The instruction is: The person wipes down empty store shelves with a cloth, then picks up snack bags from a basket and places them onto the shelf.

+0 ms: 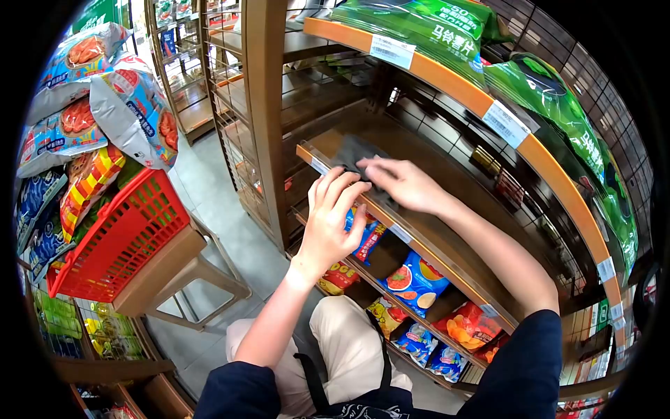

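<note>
A dark grey cloth [356, 150] lies bunched at the front left corner of a brown shelf board [335, 120]. My right hand [405, 184] comes in from the right, its fingers closed on the cloth. Beside it, my left hand [333, 216] rests at the shelf's front edge, with bent fingers spread over the label strip [319, 165] and near the cloth. The left thumb stands apart from the fingers, and nothing shows in that hand. The left fingertips' contact with the cloth is partly hidden.
Green potato chip bags [433, 28] fill the upper shelf, whose orange edge [447, 73] curves overhead. Blue and red snack bags [417, 279] sit below. At left, a red basket [129, 237] of snack bags stands on a brown stool [164, 269].
</note>
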`<action>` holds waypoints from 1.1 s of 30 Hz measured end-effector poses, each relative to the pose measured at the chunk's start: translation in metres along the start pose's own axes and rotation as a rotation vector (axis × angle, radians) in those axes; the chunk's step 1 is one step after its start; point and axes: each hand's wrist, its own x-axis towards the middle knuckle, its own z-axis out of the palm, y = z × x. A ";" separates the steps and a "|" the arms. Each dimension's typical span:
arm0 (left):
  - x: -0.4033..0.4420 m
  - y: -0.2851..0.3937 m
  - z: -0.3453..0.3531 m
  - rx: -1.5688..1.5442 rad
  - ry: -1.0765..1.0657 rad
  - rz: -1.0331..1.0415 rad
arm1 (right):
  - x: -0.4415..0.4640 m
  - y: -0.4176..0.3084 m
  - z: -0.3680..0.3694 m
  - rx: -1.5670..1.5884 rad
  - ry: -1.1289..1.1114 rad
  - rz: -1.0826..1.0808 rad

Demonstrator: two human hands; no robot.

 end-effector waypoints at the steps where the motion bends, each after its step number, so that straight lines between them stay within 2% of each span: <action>1: 0.000 -0.001 0.000 0.005 0.002 -0.005 | 0.007 0.005 0.003 -0.181 -0.087 -0.080; 3: 0.001 -0.002 -0.001 0.022 0.009 0.016 | 0.018 0.016 0.001 -0.215 -0.175 -0.108; 5: 0.001 -0.001 -0.002 0.021 -0.002 0.014 | 0.030 0.032 0.003 -0.258 -0.231 -0.292; 6: 0.001 -0.002 -0.001 0.010 0.011 0.007 | 0.037 0.032 0.003 -0.224 -0.285 -0.314; 11: 0.001 0.000 0.003 0.002 0.019 -0.021 | 0.081 0.034 0.019 -0.323 -0.273 -0.355; 15: 0.001 0.000 0.003 0.019 0.007 -0.034 | 0.092 0.028 0.026 -0.358 -0.270 -0.275; 18: 0.001 -0.001 0.003 0.063 0.013 -0.026 | 0.083 0.013 0.022 -0.477 -0.272 0.029; 19: 0.000 0.000 0.002 0.060 0.016 -0.028 | 0.079 0.008 0.017 -0.481 -0.275 0.030; 21: 0.001 0.001 0.001 0.086 -0.002 -0.039 | 0.072 0.003 0.001 -0.514 -0.318 0.271; 23: 0.001 0.001 0.000 0.080 0.001 -0.037 | 0.067 0.009 -0.018 -0.468 -0.357 0.344; 24: 0.001 0.001 0.000 0.075 -0.005 -0.036 | 0.070 0.033 -0.027 -0.437 -0.345 0.306; 26: 0.000 -0.001 0.001 0.061 0.015 -0.029 | 0.074 0.040 -0.042 -0.419 -0.330 0.263; 28: 0.000 -0.002 0.002 0.039 0.029 -0.021 | 0.054 -0.003 -0.056 -0.514 -0.509 0.317; 29: 0.000 -0.002 0.001 0.038 0.041 -0.025 | 0.044 0.016 -0.049 -0.447 -0.293 0.109; 32: 0.000 -0.001 -0.002 0.023 0.011 -0.029 | 0.034 0.021 -0.044 -0.440 -0.207 0.030; 33: 0.000 0.000 -0.003 0.023 -0.004 -0.027 | 0.034 0.024 -0.040 -0.333 -0.182 -0.100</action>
